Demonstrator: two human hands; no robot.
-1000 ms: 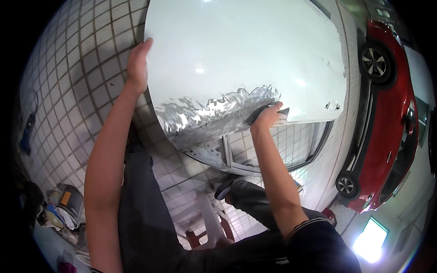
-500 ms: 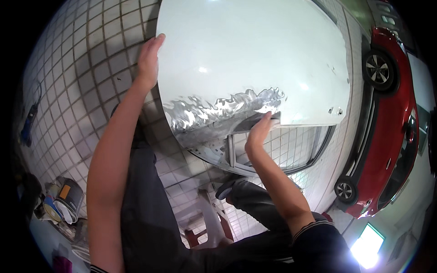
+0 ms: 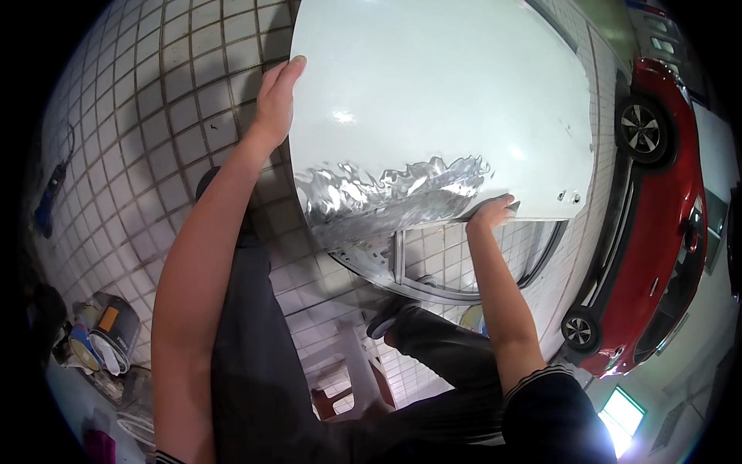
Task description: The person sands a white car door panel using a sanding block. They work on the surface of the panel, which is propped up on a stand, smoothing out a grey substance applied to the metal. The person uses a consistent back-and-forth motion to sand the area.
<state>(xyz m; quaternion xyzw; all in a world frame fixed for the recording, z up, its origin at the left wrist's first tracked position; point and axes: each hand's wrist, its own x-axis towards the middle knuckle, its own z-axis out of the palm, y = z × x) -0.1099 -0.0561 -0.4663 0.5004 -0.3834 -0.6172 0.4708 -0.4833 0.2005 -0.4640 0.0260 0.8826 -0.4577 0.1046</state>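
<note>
A white car door (image 3: 433,93) lies with its window frame (image 3: 398,259) toward me, a ragged band of bare shiny metal (image 3: 394,189) along its lower-left part. My left hand (image 3: 277,100) grips the door's left edge, fingers curled over it. My right hand (image 3: 491,213) is closed on a dark flat pad (image 3: 511,209), which is mostly hidden under it, pressed on the door at the right end of the bare band, beside the window opening.
A tiled floor (image 3: 185,100) surrounds the door. A red car (image 3: 665,232) stands on the right. Cans (image 3: 112,332) sit at lower left, and a blue-and-black tool (image 3: 50,201) with a cord lies at far left. A pale stool (image 3: 352,363) is below me.
The door and my left hand appear further right in the picture. My right hand with the pad moved down-left, then back right along the door's bare band.
</note>
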